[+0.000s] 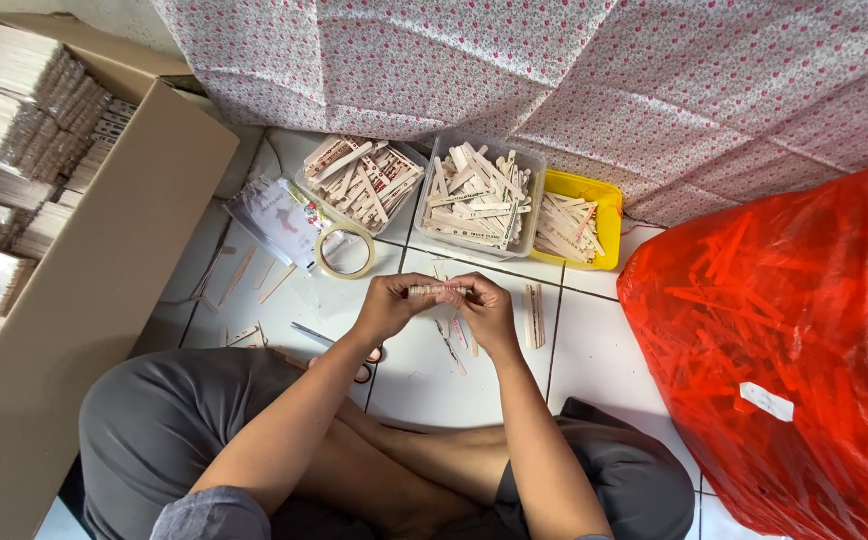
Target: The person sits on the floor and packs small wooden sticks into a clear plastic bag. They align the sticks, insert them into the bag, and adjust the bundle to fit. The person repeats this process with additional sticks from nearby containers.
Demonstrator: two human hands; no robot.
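Observation:
I sit cross-legged on a white tiled floor [604, 350]. My left hand [391, 305] and my right hand [486, 310] both grip a small stack of flat wooden sticks [438, 291], held level between them above the floor. A few loose sticks [452, 338] lie on the tiles under my hands, and a short bundle of sticks [534, 315] lies just to the right. Scissors with orange handles [366, 368] lie partly hidden under my left forearm.
Three tubs of sticks stand ahead: two clear tubs [362, 182] [478, 197] and a yellow one [581, 225]. A tape roll [345, 251] and plastic bags [276, 215] lie left. A cardboard box [74, 300] with packed bundles stands far left, a red bag [784, 350] right, patterned cloth [574, 70] behind.

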